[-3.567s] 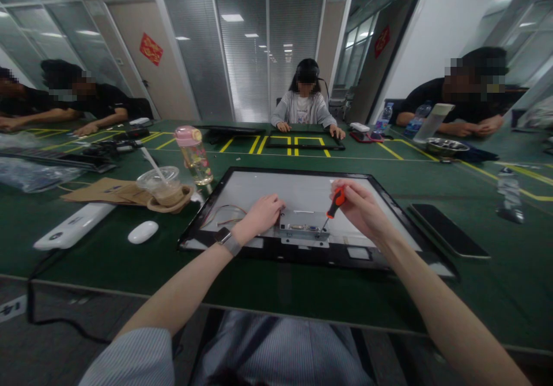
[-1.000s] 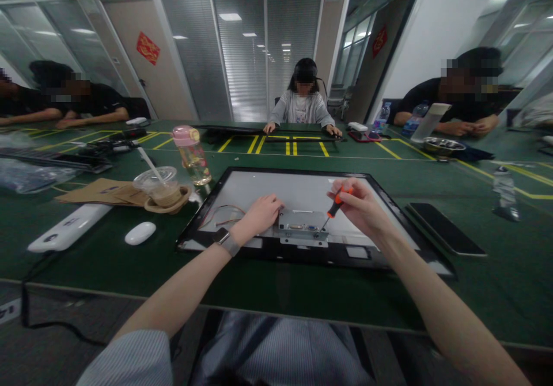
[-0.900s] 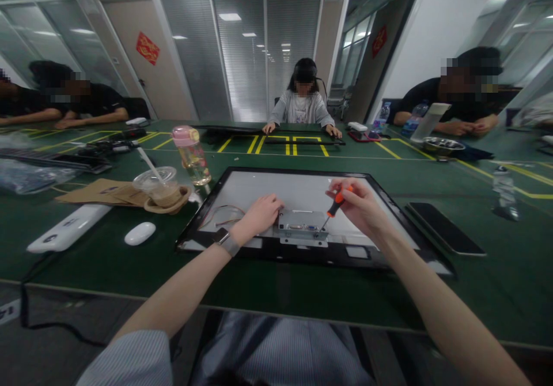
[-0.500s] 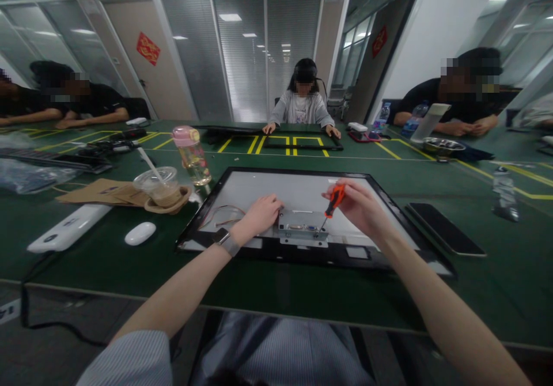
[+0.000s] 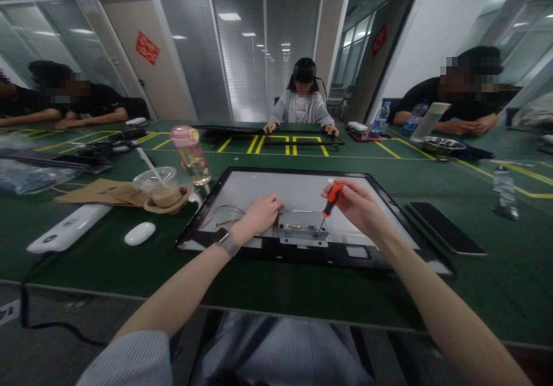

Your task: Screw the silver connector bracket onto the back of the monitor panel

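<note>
L hand (image 5: 261, 213) lies palm-down on the monitor panel (image 5: 276, 185), forearm coming in from 7 o'clock, wrist straight. Fingers are curled, tips against the L end of the metal box (image 5: 302, 228); can't tell if they pinch anything. A grey-strap watch (image 5: 223, 237) sits on that wrist.

R hand (image 5: 359, 208) is raised over the panel at 2 o'clock of the box, wrist cocked. Thumb + fingertips are closed round the screwdriver (image 5: 329, 203) handle. The driver tilts, handle up toward 1 o'clock, tip down at the box's R end; contact too small to judge.

Driver: orange/black plastic handle, thin dark shaft. Box: dull grey sheet metal, low, rectangular, w/ ports on the near face, close to the panel's 6 o'clock edge. Panel: flat, wide, matt pale-grey back, glossy black frame, lying on the green felt-like table (image 5: 108, 259).

Thin red/white wires (image 5: 222, 212) loop at 9 o'clock of the L hand. A black slab phone (image 5: 447, 229) lies at 3 o'clock of the panel, a smooth white oval mouse (image 5: 139, 233) at 9.
</note>
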`<state>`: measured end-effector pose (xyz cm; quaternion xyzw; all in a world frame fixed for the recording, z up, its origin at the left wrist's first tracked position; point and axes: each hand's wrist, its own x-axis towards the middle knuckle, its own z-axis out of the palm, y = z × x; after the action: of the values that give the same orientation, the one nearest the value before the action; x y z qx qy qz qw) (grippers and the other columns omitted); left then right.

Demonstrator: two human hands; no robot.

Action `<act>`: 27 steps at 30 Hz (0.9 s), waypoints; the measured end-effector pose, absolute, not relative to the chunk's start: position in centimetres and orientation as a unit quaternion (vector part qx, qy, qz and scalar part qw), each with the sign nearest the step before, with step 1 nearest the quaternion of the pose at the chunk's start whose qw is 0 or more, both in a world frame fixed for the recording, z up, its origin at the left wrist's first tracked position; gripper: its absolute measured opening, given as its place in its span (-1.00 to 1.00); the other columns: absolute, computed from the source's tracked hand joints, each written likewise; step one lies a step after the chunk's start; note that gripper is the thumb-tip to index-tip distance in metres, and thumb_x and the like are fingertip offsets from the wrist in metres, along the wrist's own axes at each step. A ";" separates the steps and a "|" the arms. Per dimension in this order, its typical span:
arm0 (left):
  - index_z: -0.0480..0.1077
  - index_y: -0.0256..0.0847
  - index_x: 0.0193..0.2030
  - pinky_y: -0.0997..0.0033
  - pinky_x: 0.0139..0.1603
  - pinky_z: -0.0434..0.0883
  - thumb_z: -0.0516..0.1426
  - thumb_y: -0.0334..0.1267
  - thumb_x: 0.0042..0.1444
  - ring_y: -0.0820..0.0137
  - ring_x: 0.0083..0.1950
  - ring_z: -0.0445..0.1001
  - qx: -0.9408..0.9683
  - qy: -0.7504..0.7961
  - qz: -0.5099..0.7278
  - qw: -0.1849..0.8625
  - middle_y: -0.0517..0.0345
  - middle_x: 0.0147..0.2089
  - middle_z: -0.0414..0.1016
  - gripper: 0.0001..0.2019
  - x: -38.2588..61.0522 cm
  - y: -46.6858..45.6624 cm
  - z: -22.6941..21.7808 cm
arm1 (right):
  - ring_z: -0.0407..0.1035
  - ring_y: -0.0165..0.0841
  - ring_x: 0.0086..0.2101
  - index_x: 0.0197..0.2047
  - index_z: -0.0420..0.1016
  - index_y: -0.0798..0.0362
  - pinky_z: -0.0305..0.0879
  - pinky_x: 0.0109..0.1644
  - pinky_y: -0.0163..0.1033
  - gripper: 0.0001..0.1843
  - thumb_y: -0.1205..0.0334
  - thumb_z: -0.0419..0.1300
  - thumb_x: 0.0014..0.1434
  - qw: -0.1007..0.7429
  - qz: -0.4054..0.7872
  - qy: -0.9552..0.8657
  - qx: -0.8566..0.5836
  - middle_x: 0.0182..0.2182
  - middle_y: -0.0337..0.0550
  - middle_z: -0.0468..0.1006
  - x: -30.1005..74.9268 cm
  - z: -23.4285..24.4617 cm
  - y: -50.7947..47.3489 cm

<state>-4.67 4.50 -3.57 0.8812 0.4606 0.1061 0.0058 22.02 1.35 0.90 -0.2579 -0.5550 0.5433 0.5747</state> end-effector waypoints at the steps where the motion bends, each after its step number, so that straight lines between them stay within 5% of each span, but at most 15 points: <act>1: 0.47 -0.24 0.05 0.22 0.10 0.43 -0.05 -0.44 0.36 0.25 0.00 0.48 0.882 0.460 0.106 0.003 -0.02 -0.01 0.46 -0.70 -4.7 4.5 -3.6 | 0.52 -0.23 -0.19 -0.23 0.66 -0.23 0.37 0.15 0.06 -0.79 -0.02 0.47 0.04 0.577 0.540 -0.555 -0.260 -0.29 -0.27 0.65 22.0 0.9 1.3; 9: 0.47 -0.22 0.05 0.23 0.06 0.42 -0.06 -0.42 0.38 0.26 -0.01 0.48 0.881 0.461 0.103 0.001 -0.01 -0.02 0.47 -0.69 -4.6 4.3 -3.3 | 0.40 -0.31 -0.29 -0.47 0.57 -0.15 0.35 0.17 0.05 -0.78 0.03 0.52 -0.03 0.592 0.509 -0.574 -0.248 -0.36 -0.29 0.48 22.0 1.1 1.3; 15: 0.47 -0.23 0.06 0.23 0.05 0.42 -0.05 -0.42 0.37 0.25 -0.01 0.48 0.881 0.461 0.104 0.000 -0.02 -0.01 0.46 -0.69 -4.7 4.5 -3.5 | 0.48 -0.23 -0.23 -0.18 0.63 -0.19 0.36 0.16 0.07 -0.73 -0.11 0.41 0.11 0.574 0.542 -0.555 -0.262 -0.33 -0.23 0.58 21.9 1.0 1.1; 23: 0.46 -0.22 0.06 0.21 0.08 0.42 -0.07 -0.40 0.38 0.25 0.01 0.48 0.881 0.461 0.110 0.013 -0.02 -0.01 0.46 -0.69 -4.7 4.3 -3.3 | 0.43 -0.25 -0.21 -0.44 0.54 -0.14 0.33 0.21 0.09 -0.72 -0.10 0.42 0.10 0.583 0.521 -0.575 -0.242 -0.33 -0.24 0.52 21.6 1.5 0.8; 27: 0.46 -0.22 0.05 0.20 0.08 0.43 -0.07 -0.41 0.38 0.25 0.00 0.48 0.881 0.459 0.112 0.011 -0.02 -0.01 0.46 -0.69 -4.7 4.4 -3.4 | 0.39 -0.30 -0.36 -0.29 0.61 -0.18 0.36 0.17 0.09 -0.73 -0.16 0.39 0.11 0.562 0.552 -0.565 -0.244 -0.46 -0.28 0.47 21.5 1.9 0.6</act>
<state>-4.70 4.40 -3.45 0.8810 0.4594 0.1124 0.0115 21.53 0.56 1.93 -0.2435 -0.5652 0.5521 0.5625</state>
